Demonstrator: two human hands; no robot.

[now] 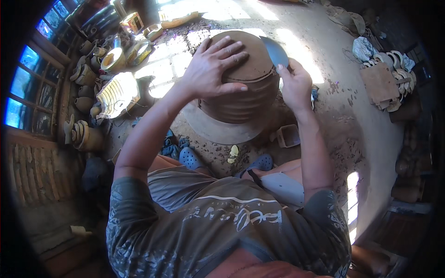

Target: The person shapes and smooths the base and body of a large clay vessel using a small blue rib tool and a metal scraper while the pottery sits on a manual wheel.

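Head view: looks like edge-dressing on the clay pot [227,103], which sits on a round base [222,133] ahead of the feet; left hand [218,62] flat on top, fingers spread, grasping nothing, right hand [296,83] pinching a blue-grey scraper [275,52] at the rim, contact unclear. Next stroke probably needs steady blade angle. Pot: brown, flat-topped, ridged wall, ragged near edge.

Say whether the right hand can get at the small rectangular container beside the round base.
Probably yes: the container sits near the right hand, with nothing visibly between them, though that hand holds a blue scraper and might need to free its grip first.
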